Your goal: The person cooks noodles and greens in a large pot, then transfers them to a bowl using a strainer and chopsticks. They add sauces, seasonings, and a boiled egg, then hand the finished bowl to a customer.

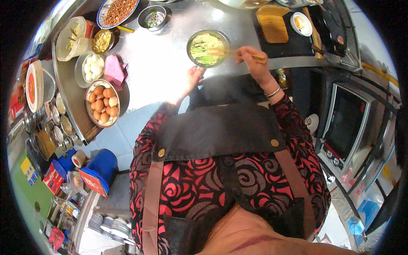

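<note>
My left hand (193, 77) grips the near side of a round metal bowl (188, 47), perhaps by a short handle. Inside the bowl lie pale noodles (208, 40) with green leafy vegetables (203, 60). From the right, my right hand (253, 62) holds a pair of wooden chopsticks (232, 52), whose blurred tips reach into the noodles. The bowl rests on, or just above, a stainless steel counter (172, 19); which of these I cannot tell.
On the left stand a plate of brown eggs (103, 103), a bowl of peeled eggs (92, 67), a pink cloth (114, 70) and a plate of peanuts (119, 12). A small metal bowl (153, 17) sits farther back. A wooden board (272, 24) and a white bowl (301, 24) are at right.
</note>
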Action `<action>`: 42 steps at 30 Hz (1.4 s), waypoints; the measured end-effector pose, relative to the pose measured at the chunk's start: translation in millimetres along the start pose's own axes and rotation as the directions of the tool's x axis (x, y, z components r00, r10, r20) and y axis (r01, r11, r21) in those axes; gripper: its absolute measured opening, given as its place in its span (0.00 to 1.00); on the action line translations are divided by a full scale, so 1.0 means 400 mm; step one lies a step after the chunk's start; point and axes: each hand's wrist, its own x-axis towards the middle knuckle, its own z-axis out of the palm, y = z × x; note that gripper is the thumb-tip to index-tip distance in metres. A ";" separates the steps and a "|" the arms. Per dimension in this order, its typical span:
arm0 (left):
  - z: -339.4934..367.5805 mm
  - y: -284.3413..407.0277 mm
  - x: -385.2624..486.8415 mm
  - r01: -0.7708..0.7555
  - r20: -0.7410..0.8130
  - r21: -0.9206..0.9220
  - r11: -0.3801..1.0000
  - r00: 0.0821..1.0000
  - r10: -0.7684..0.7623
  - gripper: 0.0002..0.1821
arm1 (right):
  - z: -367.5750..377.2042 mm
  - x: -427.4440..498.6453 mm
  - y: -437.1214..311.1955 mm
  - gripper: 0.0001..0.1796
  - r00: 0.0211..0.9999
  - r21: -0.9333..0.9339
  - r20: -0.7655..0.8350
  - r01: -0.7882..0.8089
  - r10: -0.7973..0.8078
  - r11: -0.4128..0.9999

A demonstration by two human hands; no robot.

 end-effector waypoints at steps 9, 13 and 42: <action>-0.036 0.016 0.010 -0.017 0.068 -0.020 1.000 0.998 0.019 0.17 | -0.004 -0.053 -0.105 0.08 0.964 0.005 -0.243 -0.114 0.112 0.993; -0.048 0.034 -0.018 -0.042 0.044 -0.053 0.998 0.998 0.044 0.19 | -0.100 -0.094 -0.110 0.06 0.907 -0.557 -0.079 0.304 -0.413 0.773; 0.150 0.422 0.025 -0.201 -0.361 -0.018 0.979 0.915 0.181 0.16 | -0.370 0.602 -0.200 0.08 0.968 -0.103 -0.181 0.160 -0.176 0.982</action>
